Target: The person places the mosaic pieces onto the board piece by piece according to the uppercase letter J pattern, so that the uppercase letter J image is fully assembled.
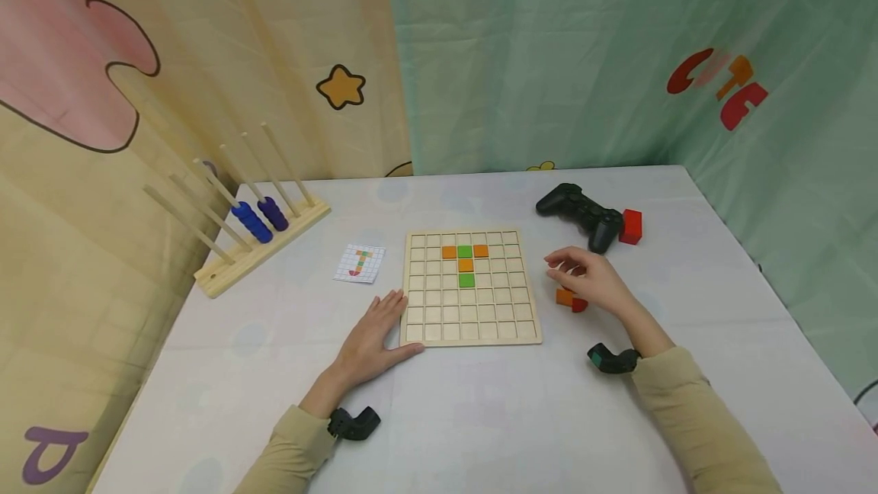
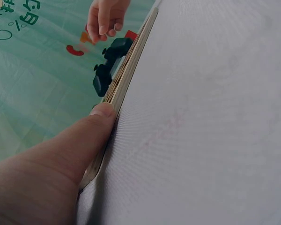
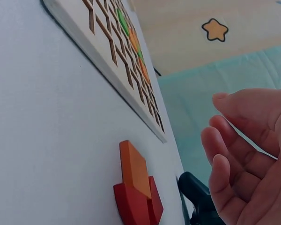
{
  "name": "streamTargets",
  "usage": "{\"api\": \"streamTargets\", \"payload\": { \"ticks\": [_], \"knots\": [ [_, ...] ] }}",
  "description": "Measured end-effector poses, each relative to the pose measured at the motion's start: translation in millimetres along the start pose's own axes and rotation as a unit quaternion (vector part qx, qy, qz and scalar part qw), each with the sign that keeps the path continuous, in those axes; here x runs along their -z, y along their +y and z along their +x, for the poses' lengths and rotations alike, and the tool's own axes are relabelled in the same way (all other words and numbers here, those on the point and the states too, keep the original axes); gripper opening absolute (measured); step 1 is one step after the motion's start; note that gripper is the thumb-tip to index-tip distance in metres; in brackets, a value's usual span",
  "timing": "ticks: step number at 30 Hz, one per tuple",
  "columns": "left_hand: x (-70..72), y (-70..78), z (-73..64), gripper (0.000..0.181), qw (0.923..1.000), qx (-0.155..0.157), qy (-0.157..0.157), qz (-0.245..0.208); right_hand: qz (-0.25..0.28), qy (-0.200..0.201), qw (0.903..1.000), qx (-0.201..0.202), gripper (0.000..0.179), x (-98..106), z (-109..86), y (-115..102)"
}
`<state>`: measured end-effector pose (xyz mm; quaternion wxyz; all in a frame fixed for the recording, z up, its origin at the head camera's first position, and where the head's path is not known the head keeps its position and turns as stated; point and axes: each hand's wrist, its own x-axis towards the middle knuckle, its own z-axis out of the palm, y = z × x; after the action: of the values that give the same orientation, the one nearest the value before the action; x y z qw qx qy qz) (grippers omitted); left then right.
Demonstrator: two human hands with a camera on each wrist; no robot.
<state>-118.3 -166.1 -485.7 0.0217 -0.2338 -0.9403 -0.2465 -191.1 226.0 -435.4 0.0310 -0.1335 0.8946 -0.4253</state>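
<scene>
White tablecloth fills the lower frame. Left of centre, the left hand lies spread, thumb touching the near edge of the central board; light, steady pressure should suit. Right of centre, the right hand, loosely curved and seemingly empty, hovers by an orange block and red pieces; pinching their sides seems best, clear of the controller beyond.
</scene>
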Motion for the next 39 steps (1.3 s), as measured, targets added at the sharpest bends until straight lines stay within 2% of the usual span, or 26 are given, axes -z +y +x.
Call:
{"api": "streamTargets", "payload": {
  "ticks": [7, 16, 25, 30, 39],
  "knots": [
    [-0.7, 0.6, 0.0, 0.089, 1.0000, 0.002, 0.000, -0.002, 0.003, -0.003, 0.9997, -0.025, 0.034, 4.8, -4.6, 14.3],
    [0.0, 1.0, 0.1, 0.089, 0.9999, 0.008, -0.008, -0.003, 0.039, -0.029, 0.9988, -0.008, 0.031, 8.4, -9.5, 29.2],
    [1.5, 1.7, -0.3, 0.089, 0.9999, 0.010, -0.008, -0.007, 0.042, -0.036, 0.9985, -0.003, 0.029, 8.1, -13.3, 26.8],
    [1.4, 1.8, 0.0, 0.089, 0.9999, 0.008, -0.008, -0.004, 0.038, -0.040, 0.9985, 0.001, 0.029, 6.7, -12.0, 36.3],
    [0.0, -0.4, 0.3, 0.089, 1.0000, 0.006, -0.007, 0.000, 0.048, -0.078, 0.9958, -0.006, 0.037, 7.6, -10.9, 46.4]
  ]
}}
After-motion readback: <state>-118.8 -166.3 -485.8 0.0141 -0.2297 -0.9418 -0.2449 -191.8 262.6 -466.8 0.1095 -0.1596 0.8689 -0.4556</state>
